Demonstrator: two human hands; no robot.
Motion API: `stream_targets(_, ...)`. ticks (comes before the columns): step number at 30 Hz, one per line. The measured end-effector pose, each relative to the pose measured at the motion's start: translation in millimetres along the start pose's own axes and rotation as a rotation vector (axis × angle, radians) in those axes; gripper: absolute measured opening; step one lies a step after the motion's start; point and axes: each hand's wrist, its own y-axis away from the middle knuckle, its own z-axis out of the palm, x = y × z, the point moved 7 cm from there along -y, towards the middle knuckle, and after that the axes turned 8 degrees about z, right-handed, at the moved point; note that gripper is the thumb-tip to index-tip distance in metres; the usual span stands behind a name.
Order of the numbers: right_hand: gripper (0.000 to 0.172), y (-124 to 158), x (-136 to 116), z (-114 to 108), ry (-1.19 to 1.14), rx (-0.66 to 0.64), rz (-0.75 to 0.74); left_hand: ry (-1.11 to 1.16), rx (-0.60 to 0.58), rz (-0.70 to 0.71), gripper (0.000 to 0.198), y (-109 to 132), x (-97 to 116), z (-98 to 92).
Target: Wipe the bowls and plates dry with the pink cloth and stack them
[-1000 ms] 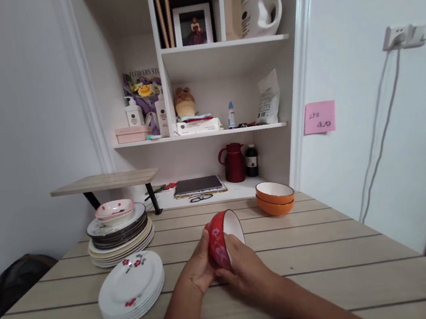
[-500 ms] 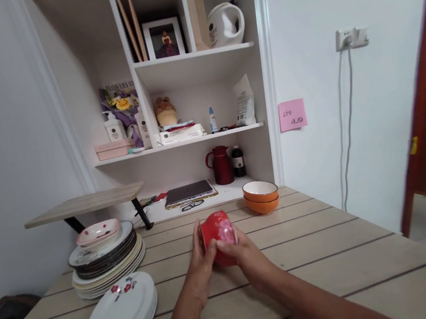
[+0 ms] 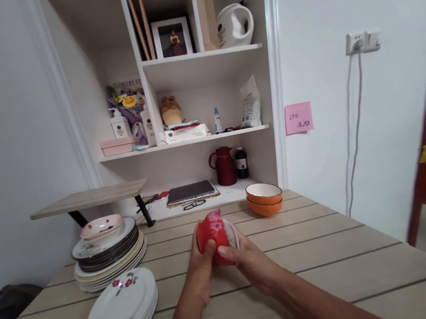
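Between my two hands is a red bowl [image 3: 213,227] with pink flowers on its outside, tipped onto its side above the table. My left hand [image 3: 200,264] is closed round its left side, thumb pressed on the red surface. My right hand [image 3: 251,260] grips the right side, with its thumb on the front near a pale rim. Part of the bowl's whitish side shows at the right, and most of my fingers are hidden behind it. Whether it is one bowl or several nested together, I cannot tell.
Flowered white plates [image 3: 122,313] are stacked at left. Behind them stands a taller plate pile [image 3: 111,258] topped by a pink-rimmed dish [image 3: 102,227], near a small raised stand [image 3: 89,198]. Two nested orange bowls [image 3: 266,208] sit back right. A dark red jug [image 3: 224,166] and laptop [image 3: 190,191] lie beyond.
The red bowl has turned in my hands, so more of its whitish side shows at the right. The whole view has shifted slightly. Both hands keep hold of the bowl.
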Motion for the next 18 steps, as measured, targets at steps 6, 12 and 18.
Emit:
stream_targets(6, 0.061, 1, 7, 10, 0.264, -0.091, -0.004, 0.14, -0.085, -0.189, 0.081, 7, -12, -3.0)
stream_targets(12, 0.049, 3, -2, 11, 0.842, -0.121, -0.129, 0.18, -0.065, -0.332, 0.082, 15, -18, -12.3)
stream_targets(18, 0.074, 2, 13, 13, 1.334, -0.197, -0.253, 0.259, -0.023, -0.551, 0.092, 23, -23, -1.0)
